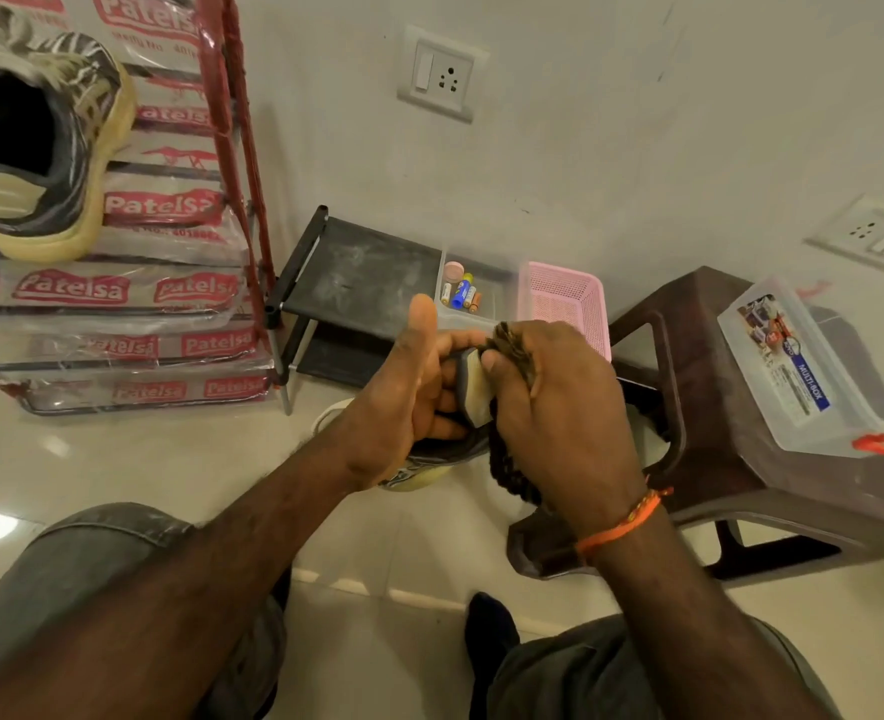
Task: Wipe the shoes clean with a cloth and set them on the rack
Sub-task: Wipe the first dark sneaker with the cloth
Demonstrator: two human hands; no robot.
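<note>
Item: shoe [468, 392], grey upper with cream sole, held in mid-air above the tiled floor [118, 459], in front of a low black rack [357, 278]. Left hand [403, 402]: fingers curled round the shoe from the left, thumb raised and free. Right hand [554, 407]: fingers closed on a dark woven cloth [512, 470], pressing it against the shoe's pale sole edge; the cloth hangs below the hand; orange thread band [622, 522] on the wrist.

Second shoe [34, 137], striped dark and cream, same pale sole, resting on a tall red-framed rack [232, 148] wrapped in printed plastic, upper left, well apart from the hands.

On the low black rack: clear tray holding several batteries [460, 293]; just beside it, a pink mesh basket [564, 298].

Right: brown plastic stool [689, 356] carrying a clear lidded box [793, 366] with a printed label. White wall behind, with socket plates [440, 75]
</note>
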